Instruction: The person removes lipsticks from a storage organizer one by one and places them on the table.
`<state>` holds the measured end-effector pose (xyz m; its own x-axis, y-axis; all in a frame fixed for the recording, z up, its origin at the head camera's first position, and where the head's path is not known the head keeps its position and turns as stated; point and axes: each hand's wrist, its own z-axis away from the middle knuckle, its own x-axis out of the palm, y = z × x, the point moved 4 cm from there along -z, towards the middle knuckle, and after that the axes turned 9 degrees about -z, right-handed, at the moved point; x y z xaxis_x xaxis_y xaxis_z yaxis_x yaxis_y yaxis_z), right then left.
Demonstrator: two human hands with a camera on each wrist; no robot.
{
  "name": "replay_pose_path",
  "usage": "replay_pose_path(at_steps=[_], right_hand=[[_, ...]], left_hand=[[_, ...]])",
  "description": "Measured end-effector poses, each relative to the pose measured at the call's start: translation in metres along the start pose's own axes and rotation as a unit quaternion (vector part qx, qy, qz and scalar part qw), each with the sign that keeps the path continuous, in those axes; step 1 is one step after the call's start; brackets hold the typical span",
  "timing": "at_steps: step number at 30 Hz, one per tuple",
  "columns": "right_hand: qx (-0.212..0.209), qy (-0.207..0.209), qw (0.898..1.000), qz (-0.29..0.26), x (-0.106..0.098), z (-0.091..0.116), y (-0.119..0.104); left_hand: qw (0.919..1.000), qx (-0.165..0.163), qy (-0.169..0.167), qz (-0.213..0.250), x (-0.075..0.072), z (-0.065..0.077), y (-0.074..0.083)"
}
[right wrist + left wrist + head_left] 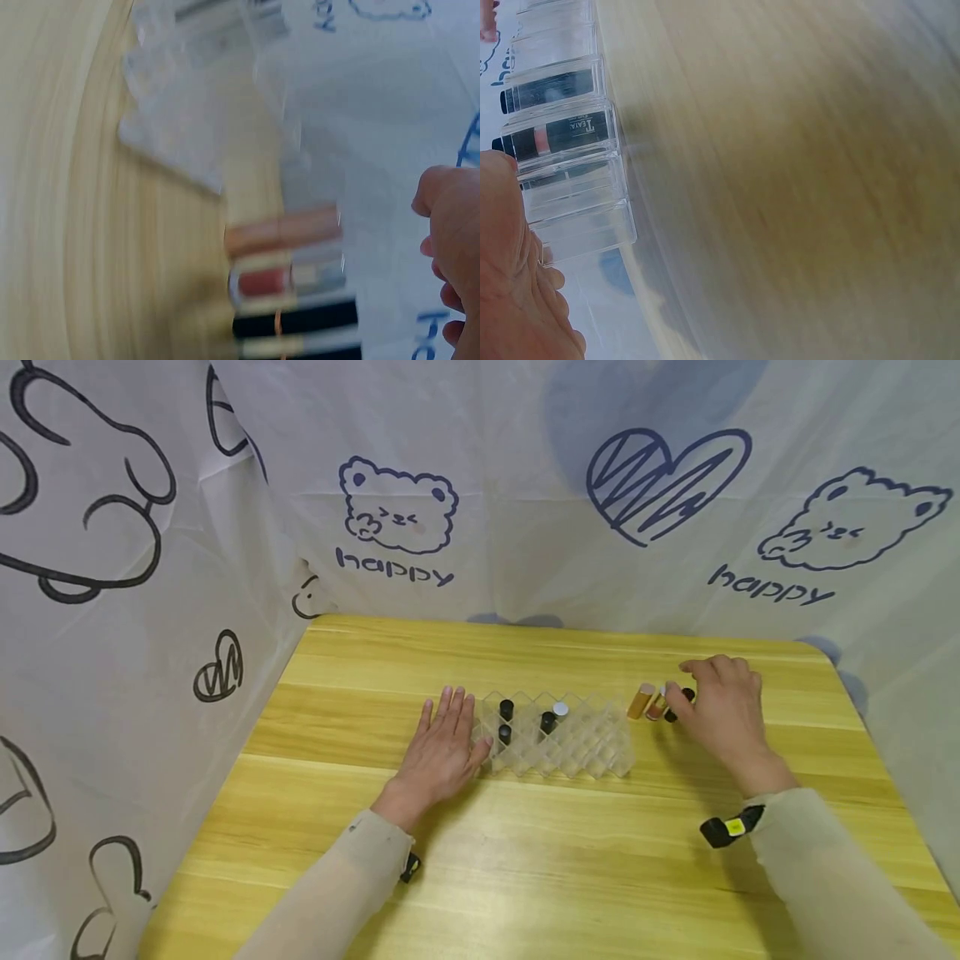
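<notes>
My left hand lies with its fingers extended along the left end of a clear lipstick organizer, its thumb at the front corner. Inside stand several tubes: a black tube, others dark, and one with a white top. In the left wrist view a dark lipstick with a pink band shows through the clear wall beside the left hand. My right hand hovers at a row of upright tubes, fingers loosely bent and holding nothing. The row has a copper tube, a red lip gloss and black tubes.
The organizer and tubes stand on a wood-grain table. A white cloth printed with bears and hearts hangs behind the table and along its left side. Each wrist wears a black strap.
</notes>
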<state>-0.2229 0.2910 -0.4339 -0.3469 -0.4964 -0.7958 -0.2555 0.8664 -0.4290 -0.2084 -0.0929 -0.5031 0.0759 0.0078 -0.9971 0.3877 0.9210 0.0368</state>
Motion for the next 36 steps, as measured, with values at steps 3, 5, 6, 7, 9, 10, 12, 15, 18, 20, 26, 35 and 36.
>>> replay_pose_path(at_steps=[3,5,6,7,9,10,12,15,18,20,26,35,36], right_hand=[[-0.017,-0.002,1.000,-0.004,0.005,-0.004,-0.017],[-0.032,-0.002,0.999,-0.006,0.009,-0.006,-0.028],[-0.039,-0.003,0.999,-0.009,0.012,-0.007,-0.032],[-0.048,-0.003,0.999,-0.011,0.014,-0.007,-0.037],[-0.069,-0.003,0.997,-0.014,0.020,-0.007,-0.045],[-0.079,-0.005,0.997,-0.016,0.022,-0.007,-0.049],[-0.095,-0.013,0.995,-0.020,0.029,-0.005,-0.055],[-0.114,-0.030,0.993,-0.021,0.039,-0.002,-0.064],[-0.133,-0.042,0.990,-0.019,0.047,0.001,-0.071],[-0.145,-0.047,0.988,-0.017,0.052,0.002,-0.075],[-0.160,-0.058,0.985,-0.011,0.062,0.004,-0.082],[-0.180,-0.063,0.982,-0.002,0.068,0.007,-0.089],[-0.180,-0.065,0.981,-0.002,0.069,0.007,-0.090]], left_hand=[[1.0000,0.001,0.003,-0.001,0.000,-0.001,0.000],[1.0000,0.001,0.005,0.000,-0.001,-0.001,0.000],[1.0000,0.001,0.004,0.000,-0.001,-0.001,0.000],[1.0000,0.002,0.006,0.001,-0.001,-0.001,0.000],[1.0000,0.002,0.004,-0.001,-0.001,-0.001,0.000],[1.0000,0.001,0.002,-0.004,-0.001,-0.001,0.000],[1.0000,0.002,0.000,-0.007,-0.001,-0.001,0.000],[0.9999,0.001,-0.004,-0.010,-0.001,0.000,0.000],[1.0000,0.002,-0.004,-0.009,-0.001,0.000,0.000],[1.0000,0.002,-0.004,-0.008,0.000,0.000,0.000],[1.0000,0.002,-0.002,-0.003,0.000,0.000,0.000],[1.0000,0.001,0.004,0.000,0.000,-0.001,0.000],[1.0000,0.002,0.004,0.001,0.000,-0.001,0.000]])
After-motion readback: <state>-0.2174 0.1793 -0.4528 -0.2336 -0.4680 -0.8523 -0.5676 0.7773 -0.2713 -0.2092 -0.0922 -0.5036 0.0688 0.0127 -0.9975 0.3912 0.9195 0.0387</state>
